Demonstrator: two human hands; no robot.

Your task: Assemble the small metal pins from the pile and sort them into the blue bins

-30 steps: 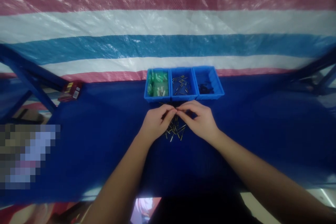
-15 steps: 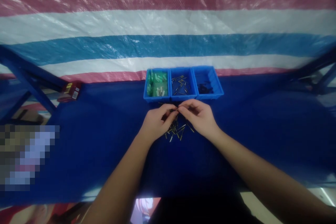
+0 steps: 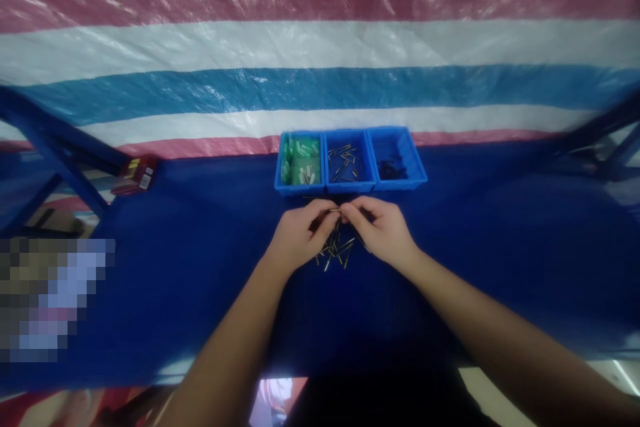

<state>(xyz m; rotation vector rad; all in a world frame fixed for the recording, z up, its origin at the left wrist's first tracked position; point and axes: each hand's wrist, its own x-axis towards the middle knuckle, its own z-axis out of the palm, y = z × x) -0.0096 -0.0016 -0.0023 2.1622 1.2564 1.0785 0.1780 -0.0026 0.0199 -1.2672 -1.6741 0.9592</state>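
Note:
My left hand (image 3: 304, 232) pinches a small thin metal pin (image 3: 335, 210) between thumb and fingertips. At the pin's right end, the fingertips of my right hand (image 3: 383, 227) are closed and meet those of the left; whatever else they hold is too small to make out. Just below both hands lies a loose pile of thin brass-coloured metal pins (image 3: 343, 253), partly covered by the fingers. Beyond the hands, the middle blue bin (image 3: 350, 185) contains similar pins.
The left blue bin (image 3: 300, 191) holds green bags and small whitish pieces. Dark small parts lie in the right blue bin (image 3: 417, 167). A red box (image 3: 135, 175) stands at the left by a blue metal frame (image 3: 60, 147). Striped sheeting (image 3: 320, 90) hangs behind the blue table (image 3: 200, 247).
My right hand's fingers have shifted slightly down and curled in more at the pin. The left hand stays nearly in place, and the pin now shows more clearly.

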